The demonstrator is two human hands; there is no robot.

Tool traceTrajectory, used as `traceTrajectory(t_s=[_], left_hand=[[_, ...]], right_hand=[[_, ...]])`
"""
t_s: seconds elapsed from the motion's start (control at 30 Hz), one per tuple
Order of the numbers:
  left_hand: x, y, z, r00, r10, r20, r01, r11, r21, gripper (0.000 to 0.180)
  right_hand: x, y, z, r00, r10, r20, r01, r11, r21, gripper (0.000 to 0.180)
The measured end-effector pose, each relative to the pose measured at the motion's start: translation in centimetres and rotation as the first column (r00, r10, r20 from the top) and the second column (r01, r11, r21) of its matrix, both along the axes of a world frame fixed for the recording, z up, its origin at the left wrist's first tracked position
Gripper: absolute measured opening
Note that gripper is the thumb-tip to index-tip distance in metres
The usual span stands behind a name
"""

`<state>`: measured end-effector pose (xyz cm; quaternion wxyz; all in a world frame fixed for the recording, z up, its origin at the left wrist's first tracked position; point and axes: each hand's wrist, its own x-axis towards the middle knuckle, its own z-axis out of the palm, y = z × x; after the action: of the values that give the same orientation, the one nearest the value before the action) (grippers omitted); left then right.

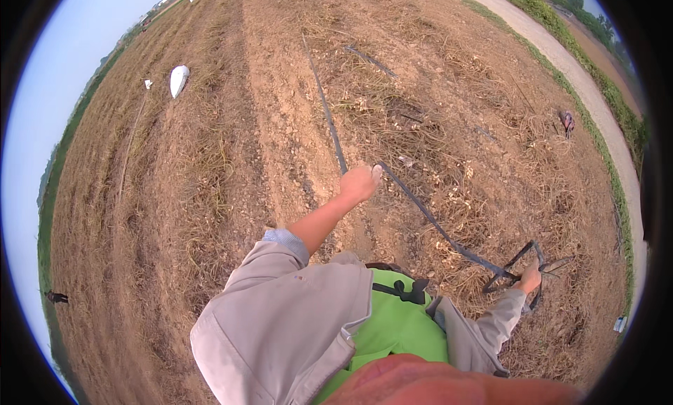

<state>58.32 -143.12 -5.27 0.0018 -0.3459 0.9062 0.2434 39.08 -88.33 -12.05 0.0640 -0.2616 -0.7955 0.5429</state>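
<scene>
Your left hand is stretched out in front of you over the bare soil, fingers curled shut around a long flat black strip that looks like irrigation tape. From that grip the strip runs two ways: one length goes straight up the dirt furrow away from you, the other slants down to your right. Your right hand is low at your right side, closed on the same strip where it is gathered into loose black loops around your fist. Dry straw and plant litter cover the ground on both sides of the furrow. A white sack lies well off to the left, and a crouched person is far off near the gravel track.
</scene>
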Motion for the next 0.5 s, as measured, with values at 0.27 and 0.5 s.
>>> traceTrajectory(t_s=[0.27, 0.5], left_hand=[[-0.4, 11.3, 0.5, 0.982, 0.014, -0.19, 0.019, 0.986, 0.168, 0.053], [0.7, 9.0, 0.9, 0.959, 0.015, -0.281, 0.013, 0.995, 0.095, 0.049]], right_hand=[[9.8, -34.0, -0.9, 0.665, 0.744, 0.066, -0.546, 0.544, -0.638, 0.036], [10.7, -35.2, 3.8, 0.474, 0.88, 0.031, -0.535, 0.316, -0.783, 0.048]])
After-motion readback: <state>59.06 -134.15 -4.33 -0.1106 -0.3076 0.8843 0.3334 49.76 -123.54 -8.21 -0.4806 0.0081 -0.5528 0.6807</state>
